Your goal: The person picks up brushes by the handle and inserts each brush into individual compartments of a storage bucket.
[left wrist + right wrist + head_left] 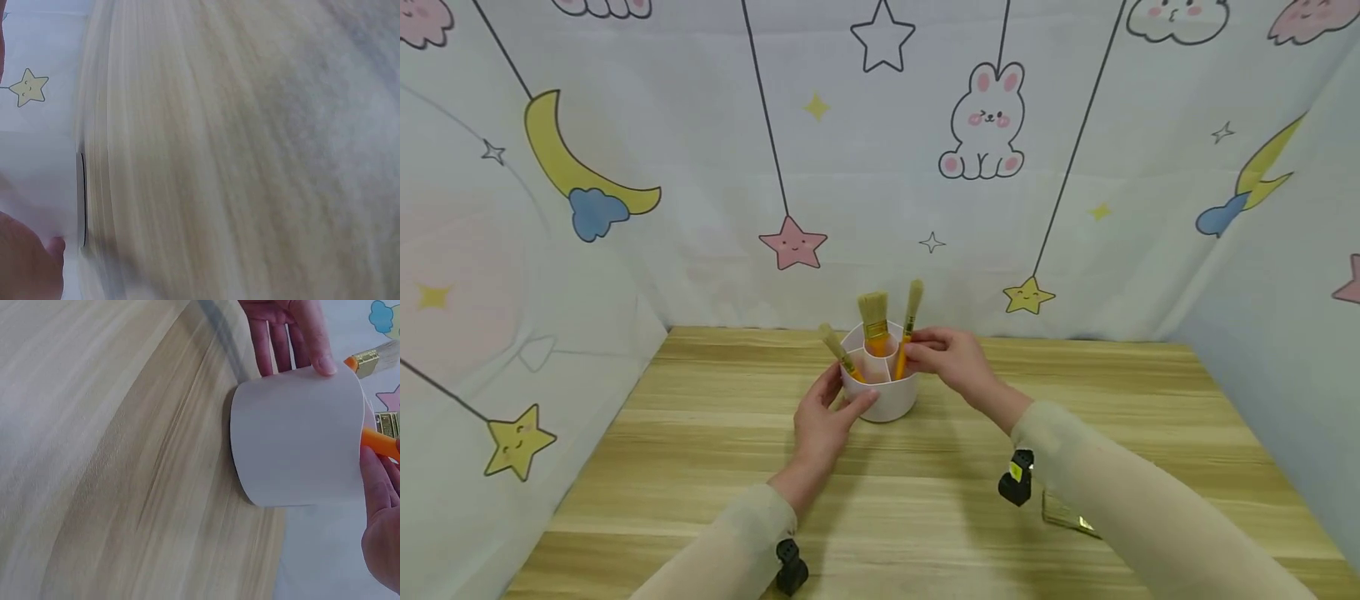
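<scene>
A white divided brush holder (891, 405) stands on the wooden table near its back edge. My left hand (822, 421) grips its left side, the thumb lying across the front wall. Between the fingers of my right hand (957, 363) is the orange handle of a narrow paintbrush (913, 310), its pale bristles up and its lower end inside the right compartment. A wide paintbrush (873, 312) stands in the round middle compartment. Another narrow paintbrush (841, 350) leans left in the front left part. In the right wrist view the holder (297, 437) shows its smooth outer wall.
A flat gold-coloured object (1063, 512) lies on the table, partly hidden by the right sleeve (1120, 475). Behind the table hangs a white cloth (715, 283) printed with stars, moons and a rabbit, with more cloth along both sides.
</scene>
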A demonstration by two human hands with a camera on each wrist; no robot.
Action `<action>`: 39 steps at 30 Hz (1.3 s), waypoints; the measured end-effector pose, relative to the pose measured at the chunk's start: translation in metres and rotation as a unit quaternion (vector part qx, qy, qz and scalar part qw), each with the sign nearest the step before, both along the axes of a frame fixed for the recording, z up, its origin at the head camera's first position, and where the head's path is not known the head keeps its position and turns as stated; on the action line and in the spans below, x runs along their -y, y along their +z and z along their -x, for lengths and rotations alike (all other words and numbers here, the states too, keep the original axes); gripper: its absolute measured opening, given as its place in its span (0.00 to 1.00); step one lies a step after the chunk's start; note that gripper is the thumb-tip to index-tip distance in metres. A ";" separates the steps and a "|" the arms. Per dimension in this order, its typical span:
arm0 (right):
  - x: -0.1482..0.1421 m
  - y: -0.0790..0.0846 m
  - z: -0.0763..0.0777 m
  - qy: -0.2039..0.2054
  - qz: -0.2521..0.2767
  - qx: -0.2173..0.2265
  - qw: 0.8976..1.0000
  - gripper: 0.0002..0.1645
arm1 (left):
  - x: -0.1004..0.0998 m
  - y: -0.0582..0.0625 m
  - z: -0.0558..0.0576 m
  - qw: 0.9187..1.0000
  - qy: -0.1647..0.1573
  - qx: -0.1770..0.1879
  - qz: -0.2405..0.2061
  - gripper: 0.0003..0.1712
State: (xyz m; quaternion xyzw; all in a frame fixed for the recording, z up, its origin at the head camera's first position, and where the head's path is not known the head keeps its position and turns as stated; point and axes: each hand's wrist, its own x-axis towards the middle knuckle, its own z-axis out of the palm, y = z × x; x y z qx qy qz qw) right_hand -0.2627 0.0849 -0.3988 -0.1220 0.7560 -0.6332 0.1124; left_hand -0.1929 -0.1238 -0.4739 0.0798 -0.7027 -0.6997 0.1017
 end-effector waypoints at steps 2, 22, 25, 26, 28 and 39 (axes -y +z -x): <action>0.000 0.003 0.000 0.010 -0.005 0.007 1.000 0.23 | 0.000 0.000 -0.001 1.000 0.001 0.003 0.001 0.45; -0.011 0.011 -0.005 0.054 -0.028 0.035 0.998 0.28 | -0.008 0.000 -0.015 1.000 0.008 0.009 0.011 0.45; -0.014 0.012 -0.006 0.058 -0.041 0.030 0.997 0.30 | -0.009 0.001 -0.016 1.000 0.009 0.011 0.013 0.45; -0.014 0.012 -0.007 0.060 -0.044 0.029 0.997 0.31 | -0.009 0.001 -0.017 1.000 0.010 0.011 0.014 0.45; -0.016 0.013 -0.008 0.065 -0.047 0.027 0.996 0.32 | -0.009 0.002 -0.018 1.000 0.011 0.012 0.014 0.45; -0.031 0.021 -0.014 0.063 -0.050 0.019 0.997 0.31 | -0.011 0.003 -0.025 1.000 0.013 0.011 0.004 0.45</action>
